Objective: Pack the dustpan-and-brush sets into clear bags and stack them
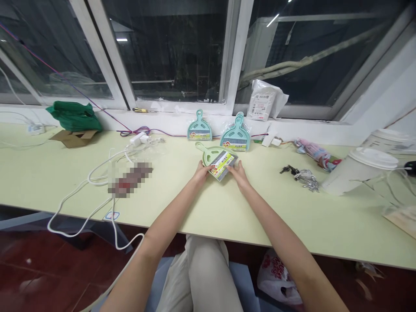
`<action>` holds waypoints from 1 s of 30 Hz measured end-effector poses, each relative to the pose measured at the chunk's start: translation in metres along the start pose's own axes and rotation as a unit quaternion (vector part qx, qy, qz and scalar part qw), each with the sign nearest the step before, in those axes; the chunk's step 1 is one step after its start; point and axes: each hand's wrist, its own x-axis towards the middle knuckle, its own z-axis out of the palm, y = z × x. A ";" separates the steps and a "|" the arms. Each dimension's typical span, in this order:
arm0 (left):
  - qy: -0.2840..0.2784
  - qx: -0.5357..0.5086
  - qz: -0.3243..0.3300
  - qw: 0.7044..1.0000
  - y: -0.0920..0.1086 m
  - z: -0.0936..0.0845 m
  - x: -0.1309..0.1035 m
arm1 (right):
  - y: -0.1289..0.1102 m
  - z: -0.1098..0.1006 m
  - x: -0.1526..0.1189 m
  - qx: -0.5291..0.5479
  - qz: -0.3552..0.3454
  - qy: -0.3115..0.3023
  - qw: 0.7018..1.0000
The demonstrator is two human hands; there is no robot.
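Between my hands is a green dustpan set (pixel 216 159) with a brush and a yellow-green label, its handle pointing to the upper left. My left hand (pixel 202 171) grips its lower left edge, thumb on the front. On the right side my right hand (pixel 238 174) holds it, thumb over the label. Behind it, a teal dustpan set (pixel 199 128) leans upright against the wall under the window. Right of that one, a stack of teal dustpan sets (pixel 236 135) also leans there.
White cables and a power strip (pixel 139 138) lie left, near a blurred-out object (pixel 130 180). A green bag (pixel 75 116) sits on an open carton (pixel 75 138). Keys (pixel 303 177), a folded umbrella (pixel 316 154) and a white cup (pixel 357 171) stand or lie right.
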 end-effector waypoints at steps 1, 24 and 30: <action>-0.014 0.015 0.005 1.000 0.000 0.000 -0.001 | 0.003 0.000 0.002 0.085 0.040 -0.020 0.995; 0.082 0.753 0.087 0.647 0.057 -0.083 0.013 | 0.012 -0.014 0.008 0.316 0.122 0.046 0.940; 0.099 0.793 0.096 0.594 0.050 -0.049 0.003 | 0.004 -0.015 0.002 0.288 0.138 0.002 0.948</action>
